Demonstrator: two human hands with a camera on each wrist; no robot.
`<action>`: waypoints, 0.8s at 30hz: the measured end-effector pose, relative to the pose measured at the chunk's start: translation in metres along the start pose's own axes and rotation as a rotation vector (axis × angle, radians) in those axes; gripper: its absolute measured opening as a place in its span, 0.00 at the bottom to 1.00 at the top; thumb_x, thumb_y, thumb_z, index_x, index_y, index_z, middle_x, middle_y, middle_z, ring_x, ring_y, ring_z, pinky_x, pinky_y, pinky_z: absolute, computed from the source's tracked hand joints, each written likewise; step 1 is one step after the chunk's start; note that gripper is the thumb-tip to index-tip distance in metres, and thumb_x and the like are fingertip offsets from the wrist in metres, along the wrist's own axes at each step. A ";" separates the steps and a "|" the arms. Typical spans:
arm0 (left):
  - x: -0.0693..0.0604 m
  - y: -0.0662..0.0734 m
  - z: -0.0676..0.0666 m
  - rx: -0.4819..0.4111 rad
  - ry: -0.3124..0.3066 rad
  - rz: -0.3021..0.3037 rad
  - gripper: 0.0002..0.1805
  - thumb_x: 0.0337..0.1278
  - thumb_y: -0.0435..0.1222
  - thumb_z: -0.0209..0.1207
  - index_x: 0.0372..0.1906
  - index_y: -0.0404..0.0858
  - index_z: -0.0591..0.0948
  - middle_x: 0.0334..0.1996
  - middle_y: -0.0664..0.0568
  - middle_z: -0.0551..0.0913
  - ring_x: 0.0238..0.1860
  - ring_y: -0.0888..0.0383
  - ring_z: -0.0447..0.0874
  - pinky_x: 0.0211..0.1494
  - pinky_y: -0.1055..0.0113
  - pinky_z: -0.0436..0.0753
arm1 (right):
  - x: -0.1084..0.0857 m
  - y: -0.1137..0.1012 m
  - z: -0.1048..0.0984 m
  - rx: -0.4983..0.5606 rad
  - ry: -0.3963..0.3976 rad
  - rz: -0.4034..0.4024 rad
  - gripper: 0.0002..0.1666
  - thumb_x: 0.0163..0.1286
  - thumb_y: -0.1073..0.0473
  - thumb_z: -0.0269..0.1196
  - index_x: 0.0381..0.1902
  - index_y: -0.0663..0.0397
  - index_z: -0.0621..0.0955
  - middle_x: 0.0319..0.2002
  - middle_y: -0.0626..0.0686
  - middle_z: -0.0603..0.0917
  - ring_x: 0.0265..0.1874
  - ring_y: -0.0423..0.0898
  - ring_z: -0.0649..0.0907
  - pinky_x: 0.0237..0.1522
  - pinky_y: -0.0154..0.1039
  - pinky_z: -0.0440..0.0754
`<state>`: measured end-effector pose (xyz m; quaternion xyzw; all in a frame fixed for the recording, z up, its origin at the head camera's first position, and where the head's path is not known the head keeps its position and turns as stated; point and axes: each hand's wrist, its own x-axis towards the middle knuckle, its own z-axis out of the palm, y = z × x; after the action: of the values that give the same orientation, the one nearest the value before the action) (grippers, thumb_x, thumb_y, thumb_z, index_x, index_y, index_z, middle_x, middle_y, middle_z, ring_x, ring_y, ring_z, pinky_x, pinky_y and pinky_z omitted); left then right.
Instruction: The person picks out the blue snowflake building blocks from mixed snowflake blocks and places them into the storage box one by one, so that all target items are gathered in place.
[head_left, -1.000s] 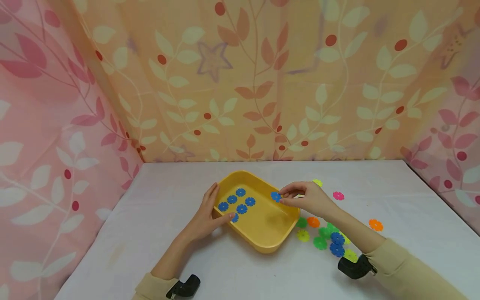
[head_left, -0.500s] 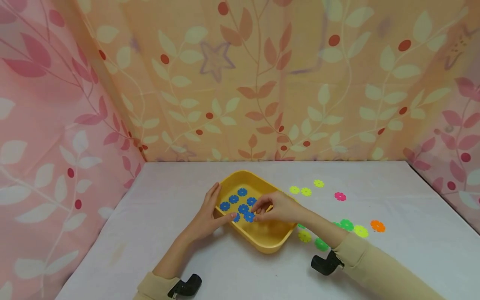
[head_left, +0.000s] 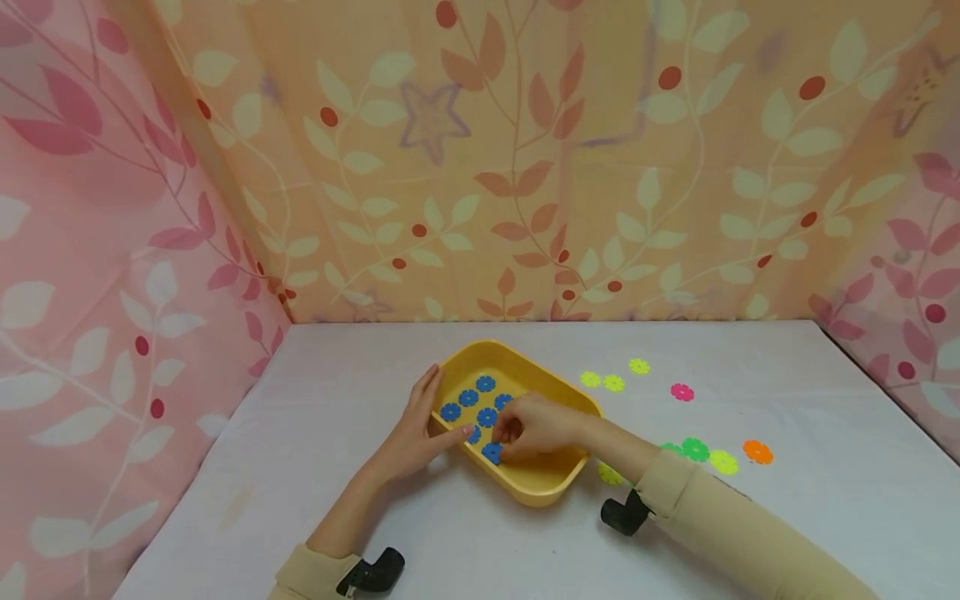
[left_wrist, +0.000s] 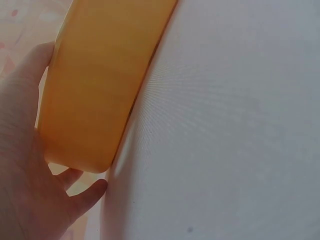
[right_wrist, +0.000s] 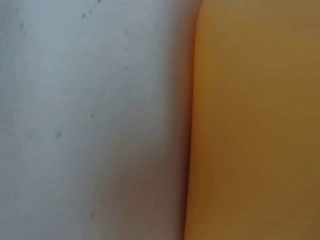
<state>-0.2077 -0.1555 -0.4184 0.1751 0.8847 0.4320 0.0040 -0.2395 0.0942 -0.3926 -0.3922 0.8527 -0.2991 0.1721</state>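
Note:
A yellow plastic tray (head_left: 540, 498) stands on the white table, turned at an angle. My left hand (head_left: 411, 437) grips its left end, the thumb over the near rim. In the left wrist view the left hand (left_wrist: 30, 165) lies round the end of the tray (left_wrist: 97, 90). Inside, several blue flower-shaped discs (head_left: 487, 417) lie flat in loose rows. My right hand (head_left: 542, 427) reaches into the tray and pinches another blue flower-shaped disc (head_left: 492, 452) low by the near wall. Only the tray's outer wall (right_wrist: 255, 120) and table show in the right wrist view.
Right of the tray lie loose flower discs: yellow ones (head_left: 614, 383), a pink one (head_left: 682, 392), a green one (head_left: 695, 450) and an orange one (head_left: 758, 452). The right forearm covers part of that group. A floral curtain (head_left: 517, 167) hangs behind the table.
My right hand has carried a blue flower disc from over the tray's right rim leftward and down to the near wall inside. The left hand keeps its place on the tray.

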 end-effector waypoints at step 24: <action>0.000 0.000 0.001 0.017 0.011 0.004 0.58 0.53 0.61 0.64 0.79 0.47 0.43 0.77 0.59 0.37 0.76 0.53 0.38 0.73 0.45 0.50 | -0.012 0.002 -0.011 0.078 0.121 -0.038 0.10 0.63 0.55 0.70 0.42 0.50 0.85 0.32 0.39 0.82 0.34 0.39 0.80 0.40 0.33 0.81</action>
<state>-0.2077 -0.1545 -0.4186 0.1746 0.8880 0.4253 -0.0032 -0.2389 0.1087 -0.3853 -0.3826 0.8416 -0.3585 0.1297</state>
